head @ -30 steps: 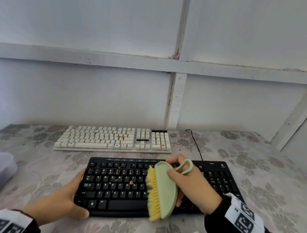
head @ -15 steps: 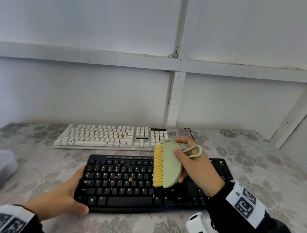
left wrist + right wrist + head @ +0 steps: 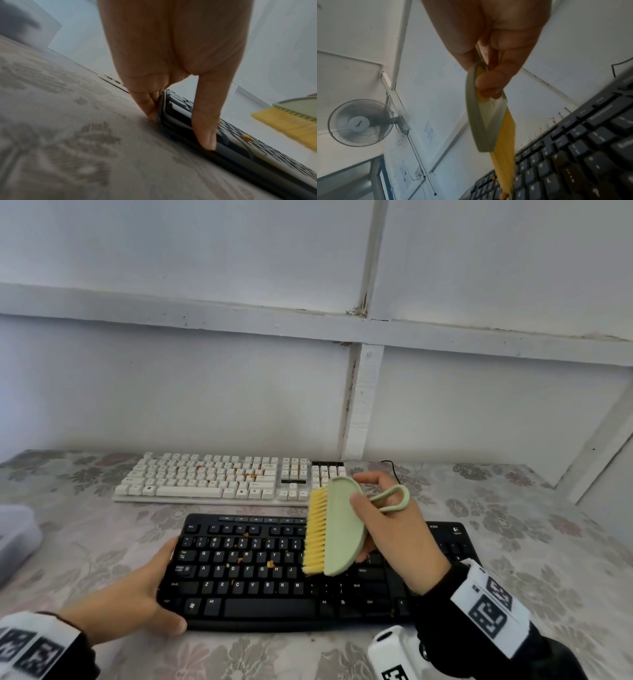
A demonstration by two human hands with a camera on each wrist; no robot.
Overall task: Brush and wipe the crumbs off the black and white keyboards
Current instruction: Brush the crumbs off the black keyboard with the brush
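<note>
A black keyboard (image 3: 267,607) lies near the table's front edge with orange crumbs (image 3: 270,564) on its letter keys. Behind it a white keyboard (image 3: 191,491) also carries crumbs (image 3: 250,473). My right hand (image 3: 394,529) grips a pale green brush (image 3: 342,529) with yellow bristles (image 3: 313,534) held over the black keyboard's middle, bristles pointing left; in the right wrist view the bristles (image 3: 505,155) hang down to the keys (image 3: 556,169). My left hand (image 3: 137,590) holds the black keyboard's left end (image 3: 164,112), thumb (image 3: 205,129) on its front edge and fingers along its side.
The table wears a grey floral cloth (image 3: 531,542). A translucent plastic box (image 3: 13,539) stands at the left edge. A black cable (image 3: 394,470) runs behind the white keyboard's right end. White panelled wall (image 3: 239,388) closes the back. A wall fan (image 3: 361,123) shows in the right wrist view.
My right hand has carried the brush up and back from the black keyboard's front edge to over its upper middle rows. My left hand has stayed on the keyboard's left end.
</note>
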